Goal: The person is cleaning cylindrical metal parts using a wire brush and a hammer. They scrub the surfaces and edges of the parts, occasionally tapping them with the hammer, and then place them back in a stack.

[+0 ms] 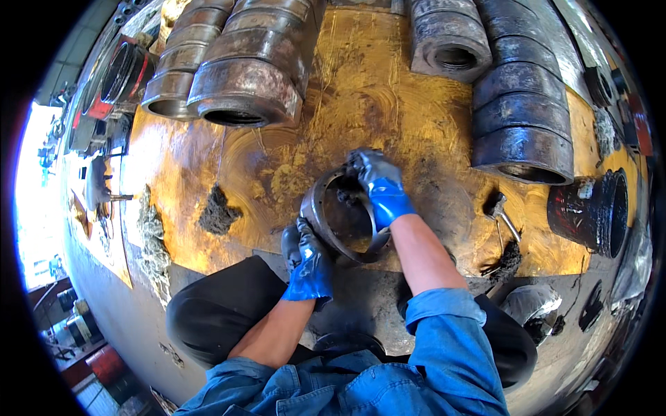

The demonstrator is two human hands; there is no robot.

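A wide metal ring, dark and smeared, stands tilted on the yellow-brown board in front of me. My left hand, in a blue glove with a blackened palm, grips the ring's near left edge, its fingers closed round the rim. At the ring's far side is my right hand, gloved the same way. Its fingers curl over a dark wad, which presses at the inner wall and looks like oily rag. Fingertips of the right hand are partly hidden.
Rows of thick metal cylinders lie at the far left, with more cylinders at the far right. A black bucket lies tipped on the right. Nearby are a metal-handled tool and a dark fibrous clump; another clump sits left.
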